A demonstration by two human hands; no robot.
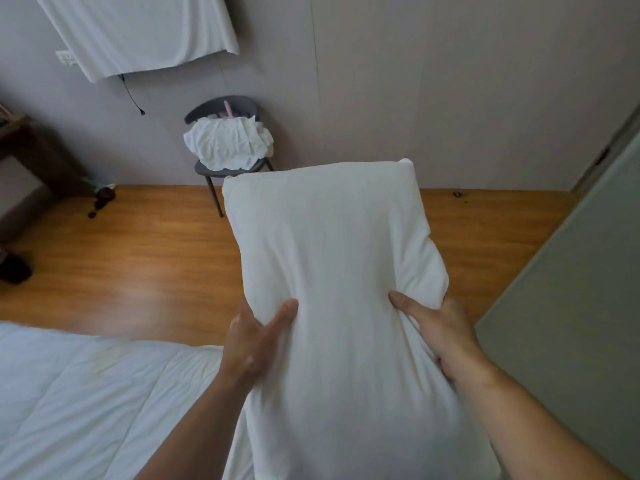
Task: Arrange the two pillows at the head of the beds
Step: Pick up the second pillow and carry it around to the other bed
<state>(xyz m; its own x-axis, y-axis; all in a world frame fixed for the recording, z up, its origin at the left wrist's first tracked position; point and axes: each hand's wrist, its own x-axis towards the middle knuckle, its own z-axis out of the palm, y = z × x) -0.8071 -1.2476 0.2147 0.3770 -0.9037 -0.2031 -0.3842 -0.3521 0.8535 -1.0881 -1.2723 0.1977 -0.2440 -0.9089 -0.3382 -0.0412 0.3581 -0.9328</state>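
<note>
Gripping a plump white pillow, creased, upright, both hands clamped: left, right

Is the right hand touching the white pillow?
Touching. The head view shows the right hand gripping the pillow, its thumb pressed into the fabric.

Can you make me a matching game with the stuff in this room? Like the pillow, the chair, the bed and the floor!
Things:
1. pillow
2. chair
3. bed
4. floor

Clues:
A. orange-brown wood
B. bottom left, covered by a white quilt
C. held up by the left hand and right hand
D. against the wall, with crumpled white linen piled on it

Pairs: 1-C, 2-D, 3-B, 4-A
</note>
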